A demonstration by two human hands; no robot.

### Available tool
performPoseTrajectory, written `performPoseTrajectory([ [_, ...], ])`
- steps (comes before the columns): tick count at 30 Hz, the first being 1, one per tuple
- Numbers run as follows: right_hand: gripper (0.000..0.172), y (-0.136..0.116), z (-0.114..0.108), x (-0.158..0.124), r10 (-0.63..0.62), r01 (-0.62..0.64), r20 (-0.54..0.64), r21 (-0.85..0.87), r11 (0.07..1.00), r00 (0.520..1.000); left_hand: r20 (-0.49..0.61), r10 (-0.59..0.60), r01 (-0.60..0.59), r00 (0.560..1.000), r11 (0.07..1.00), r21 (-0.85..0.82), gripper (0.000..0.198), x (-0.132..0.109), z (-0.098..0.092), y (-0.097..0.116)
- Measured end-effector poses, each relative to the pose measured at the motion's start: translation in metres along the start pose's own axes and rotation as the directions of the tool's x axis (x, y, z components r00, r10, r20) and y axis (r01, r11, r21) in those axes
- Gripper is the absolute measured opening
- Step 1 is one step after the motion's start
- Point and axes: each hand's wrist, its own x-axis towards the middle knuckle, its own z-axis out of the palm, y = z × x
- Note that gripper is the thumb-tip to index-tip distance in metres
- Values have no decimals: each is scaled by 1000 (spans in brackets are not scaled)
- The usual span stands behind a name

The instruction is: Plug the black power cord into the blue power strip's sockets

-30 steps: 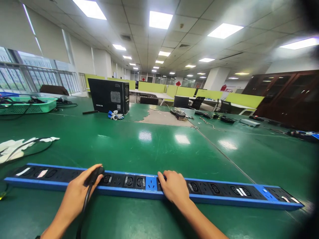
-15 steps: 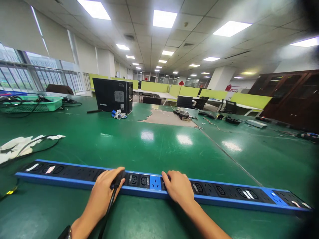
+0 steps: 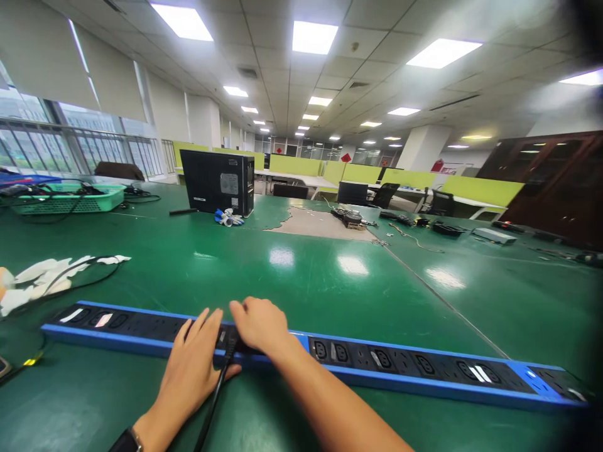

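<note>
Beyond strip [image 3: 400, 369], plug [image 3: 232, 342] — tower [image 3: 219, 182], basket [image 3: 66, 199]

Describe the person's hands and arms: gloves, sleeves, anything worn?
Left hand and right hand are bare, with no gloves. The right forearm shows no sleeve. A dark watch sits on the left wrist.

Blue-edged black power strip [image 3: 400, 370], black cable [image 3: 211, 402], glossy green table [image 3: 282, 276]
</note>
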Motion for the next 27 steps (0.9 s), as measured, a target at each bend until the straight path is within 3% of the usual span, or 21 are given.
performPoseTrajectory([
  [4, 59, -38, 18, 19, -16, 15, 87, 15, 1000, 996, 16, 16, -16, 1000, 1000, -1, 72, -3, 5, -3],
  [10, 58, -41, 29, 10, -51, 51, -20, 0, 999, 998, -34, 28, -28, 999, 1000, 3, 63, -2, 10, -6],
  [14, 62, -34, 30, 6, -6, 16, -88, 118, 993, 996, -28, 45, -46, 999, 999, -22, 66, -1, 5, -4],
  [17, 55, -5, 24, -2, 3, 22, -116, 213, 977, 993, -35, 145, -147, 989, 987, -65, 63, 3, -1, -1],
  [20, 42, 49, 10, -21, -21, 38, -127, 132, 990, 992, -52, 261, -266, 964, 953, -144, 45, 8, -3, 3],
  [24, 43, 120, -3, -49, 96, -102, -89, -66, 993, 991, -120, 253, -274, 960, 934, -229, 31, 11, 1, 5],
  [27, 46, 144, 0, -59, 98, -119, -161, -120, 986, 982, -179, 212, -259, 961, 917, -303, 29, 12, -1, 6],
])
